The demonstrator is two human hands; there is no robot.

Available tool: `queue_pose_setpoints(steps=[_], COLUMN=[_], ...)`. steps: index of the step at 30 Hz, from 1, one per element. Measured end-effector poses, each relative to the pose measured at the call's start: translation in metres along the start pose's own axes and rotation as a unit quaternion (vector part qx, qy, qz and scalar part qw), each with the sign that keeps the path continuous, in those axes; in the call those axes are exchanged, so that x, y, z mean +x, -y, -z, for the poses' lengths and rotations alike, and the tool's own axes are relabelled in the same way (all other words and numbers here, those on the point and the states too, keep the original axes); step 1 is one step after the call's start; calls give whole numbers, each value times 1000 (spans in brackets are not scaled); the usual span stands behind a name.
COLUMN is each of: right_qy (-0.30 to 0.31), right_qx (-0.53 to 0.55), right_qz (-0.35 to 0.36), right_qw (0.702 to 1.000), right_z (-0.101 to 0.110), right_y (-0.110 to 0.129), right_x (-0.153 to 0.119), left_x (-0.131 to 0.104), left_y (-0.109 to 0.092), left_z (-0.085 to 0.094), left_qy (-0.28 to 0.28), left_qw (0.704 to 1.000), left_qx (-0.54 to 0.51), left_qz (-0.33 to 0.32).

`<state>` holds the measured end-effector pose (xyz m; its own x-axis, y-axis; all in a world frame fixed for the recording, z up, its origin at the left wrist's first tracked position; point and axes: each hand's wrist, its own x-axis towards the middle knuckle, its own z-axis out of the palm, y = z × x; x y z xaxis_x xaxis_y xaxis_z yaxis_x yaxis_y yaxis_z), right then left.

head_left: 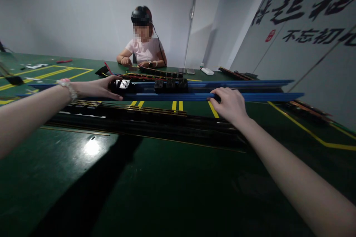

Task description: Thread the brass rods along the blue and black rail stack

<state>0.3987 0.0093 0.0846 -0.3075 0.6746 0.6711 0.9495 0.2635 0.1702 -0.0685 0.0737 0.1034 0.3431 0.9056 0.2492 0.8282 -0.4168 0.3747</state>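
A long blue rail [264, 97] with two raised edges lies crosswise in front of me, above a dark track. My left hand [102, 88] spans its left part, thumb along the near edge and fingers over the far side, by a black block with a white label [124, 84]. Several black blocks [170, 86] sit in the channel between the hands. With curled fingers, my right hand [229, 103] grips the near blue edge right of the middle. Closer to me runs the long black track [167, 126], with thin brass-coloured strips [144, 109] along its top.
Across the green table [178, 192], a person [144, 50] in a head-worn device handles dark strips. Black strips with wires [161, 74] lie between us. Another strip assembly [308, 113] is at right. A red tool [64, 61] and a white box [207, 71] lie farther back.
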Motion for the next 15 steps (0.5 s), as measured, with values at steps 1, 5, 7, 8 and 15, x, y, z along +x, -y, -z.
queue_pose_setpoints(steps=[1,5,7,8,15], right_qy=[-20,-71,-89,-93,-59], right_qx=[-7,-35,-45,-51,35], right_qz=[6,28,36,42,68], right_qw=[1000,996,994,993,995], right_z=[8,47,66,75,99], right_y=[0,4,8,10,24], right_x=[-1,-17,-31,-39,-96], left_x=[-3,-23,-38,-46,-100], left_y=[-2,-19,-33,-39,-59], left_z=[1,8,16,20,33], left_qy=[1,-105,-127,-130,-70], left_qw=[1000,994,989,988,988], left_qx=[-8,41,69,77,127], left_qz=[-11,-7,11,21,54])
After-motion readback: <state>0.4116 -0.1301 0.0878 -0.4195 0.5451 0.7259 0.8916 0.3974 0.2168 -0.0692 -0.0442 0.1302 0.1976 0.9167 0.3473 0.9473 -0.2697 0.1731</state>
